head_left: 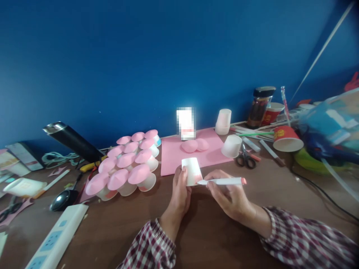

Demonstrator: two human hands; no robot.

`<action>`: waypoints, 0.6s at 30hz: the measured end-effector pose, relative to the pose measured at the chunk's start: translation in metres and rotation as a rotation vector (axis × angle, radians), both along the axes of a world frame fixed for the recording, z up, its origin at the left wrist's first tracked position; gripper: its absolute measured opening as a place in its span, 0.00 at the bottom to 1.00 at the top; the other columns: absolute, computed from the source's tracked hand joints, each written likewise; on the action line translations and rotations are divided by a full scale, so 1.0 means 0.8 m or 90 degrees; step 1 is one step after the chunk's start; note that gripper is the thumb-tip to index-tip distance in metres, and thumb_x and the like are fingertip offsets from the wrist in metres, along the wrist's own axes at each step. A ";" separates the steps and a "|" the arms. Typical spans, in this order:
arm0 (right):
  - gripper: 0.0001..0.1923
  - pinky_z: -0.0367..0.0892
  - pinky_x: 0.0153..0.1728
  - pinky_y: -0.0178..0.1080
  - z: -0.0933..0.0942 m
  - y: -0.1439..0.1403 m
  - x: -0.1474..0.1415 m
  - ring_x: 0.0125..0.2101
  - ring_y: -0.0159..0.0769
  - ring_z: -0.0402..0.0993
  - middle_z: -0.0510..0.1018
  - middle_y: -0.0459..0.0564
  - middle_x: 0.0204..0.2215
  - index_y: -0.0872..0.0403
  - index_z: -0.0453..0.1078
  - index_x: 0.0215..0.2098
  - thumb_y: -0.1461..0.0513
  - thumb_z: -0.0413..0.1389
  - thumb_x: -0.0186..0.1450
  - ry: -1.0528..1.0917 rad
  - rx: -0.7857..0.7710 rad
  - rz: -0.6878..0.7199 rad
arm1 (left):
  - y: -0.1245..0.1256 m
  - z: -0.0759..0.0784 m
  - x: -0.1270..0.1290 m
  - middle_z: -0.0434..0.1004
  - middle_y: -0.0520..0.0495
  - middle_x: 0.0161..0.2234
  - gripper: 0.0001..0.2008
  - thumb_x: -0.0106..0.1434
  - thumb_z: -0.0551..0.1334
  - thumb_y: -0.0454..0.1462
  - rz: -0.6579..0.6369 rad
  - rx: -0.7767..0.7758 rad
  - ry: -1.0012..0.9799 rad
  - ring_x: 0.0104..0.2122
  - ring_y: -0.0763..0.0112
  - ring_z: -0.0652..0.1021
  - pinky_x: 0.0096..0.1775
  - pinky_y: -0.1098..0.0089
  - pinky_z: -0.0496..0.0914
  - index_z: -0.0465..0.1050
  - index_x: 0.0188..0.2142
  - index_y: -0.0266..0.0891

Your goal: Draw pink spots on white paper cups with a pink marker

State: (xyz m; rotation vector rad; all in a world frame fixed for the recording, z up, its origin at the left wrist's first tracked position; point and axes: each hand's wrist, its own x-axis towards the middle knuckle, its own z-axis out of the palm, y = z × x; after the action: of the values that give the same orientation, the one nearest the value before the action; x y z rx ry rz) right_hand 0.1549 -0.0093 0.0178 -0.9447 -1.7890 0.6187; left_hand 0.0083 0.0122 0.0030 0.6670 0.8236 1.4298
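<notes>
While both grips closed: left hand (179, 196) round cup (192, 171), right hand (228, 196) on marker (223, 181), bare tabletop (202, 231) below.

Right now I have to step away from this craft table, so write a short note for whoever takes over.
Left hand holds an upturned white paper cup on the table.
Right hand holds a marker, tip against the cup's side.
Done: the cup's side shows some pink; a cluster of pink-topped cups stands to the left.
Left: plain cups wait beside the pink sheet; scissors lie nearby.
</notes>
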 end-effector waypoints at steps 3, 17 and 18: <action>0.05 0.69 0.34 0.34 -0.001 0.000 0.000 0.31 0.33 0.74 0.75 0.48 0.33 0.52 0.68 0.41 0.65 0.51 0.69 0.010 0.002 -0.019 | 0.002 -0.002 0.000 0.69 0.51 0.28 0.13 0.62 0.62 0.46 -0.011 0.011 -0.008 0.28 0.72 0.70 0.33 0.69 0.67 0.68 0.34 0.39; 0.04 0.68 0.31 0.33 0.003 0.000 -0.001 0.30 0.33 0.74 0.75 0.48 0.31 0.53 0.68 0.38 0.65 0.52 0.68 -0.013 0.000 -0.004 | 0.003 -0.003 0.000 0.67 0.53 0.27 0.12 0.62 0.61 0.45 0.019 -0.001 0.007 0.26 0.75 0.68 0.30 0.73 0.66 0.67 0.34 0.38; 0.04 0.67 0.30 0.33 0.002 0.000 -0.001 0.29 0.32 0.73 0.75 0.48 0.30 0.53 0.68 0.37 0.65 0.52 0.68 -0.014 0.004 -0.010 | 0.003 -0.003 0.000 0.67 0.53 0.27 0.12 0.62 0.61 0.45 0.020 -0.002 0.009 0.26 0.75 0.69 0.30 0.73 0.66 0.67 0.34 0.38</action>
State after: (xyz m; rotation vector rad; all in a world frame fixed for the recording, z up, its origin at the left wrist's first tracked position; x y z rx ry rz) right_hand 0.1540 -0.0089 0.0195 -0.9629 -1.8011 0.5942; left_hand 0.0082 0.0145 0.0008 0.6650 0.8497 1.4532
